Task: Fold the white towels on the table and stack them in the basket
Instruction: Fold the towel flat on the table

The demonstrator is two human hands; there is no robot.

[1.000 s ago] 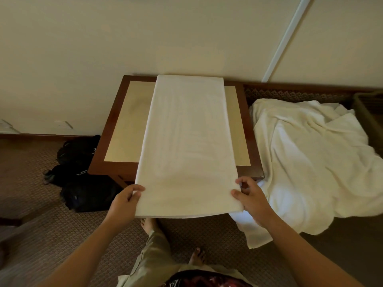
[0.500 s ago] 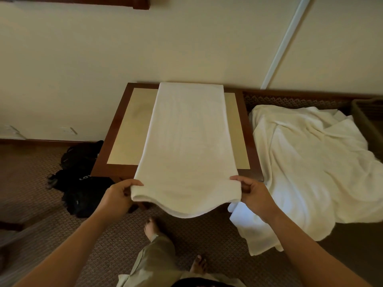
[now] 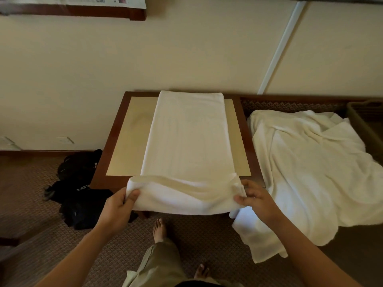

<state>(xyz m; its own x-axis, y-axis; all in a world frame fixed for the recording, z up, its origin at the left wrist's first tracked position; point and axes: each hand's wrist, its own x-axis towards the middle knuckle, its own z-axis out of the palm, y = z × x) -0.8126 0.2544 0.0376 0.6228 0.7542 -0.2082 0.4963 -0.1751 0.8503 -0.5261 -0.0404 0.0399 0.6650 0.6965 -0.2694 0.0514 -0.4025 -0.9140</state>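
A long white towel (image 3: 189,139), folded into a strip, lies lengthwise down the middle of a small wooden table (image 3: 122,141). Its near end is lifted off the table edge and curls over. My left hand (image 3: 118,206) pinches the near left corner. At the near right corner my right hand (image 3: 256,198) pinches the towel, thumb on the underside. To the right a heap of loose white towels (image 3: 310,170) spills down to the floor. The basket (image 3: 360,123) shows only as a dark rim at the far right edge.
The table stands against a cream wall (image 3: 145,59). Black bags (image 3: 76,189) lie on the patterned carpet left of the table. My bare feet (image 3: 159,230) stand just in front of it. A wooden shelf edge with papers (image 3: 83,9) runs along the top left.
Both hands have lifted the towel's near end and carried it up toward the table, so it now curls over. The view has tilted up, showing more wall.
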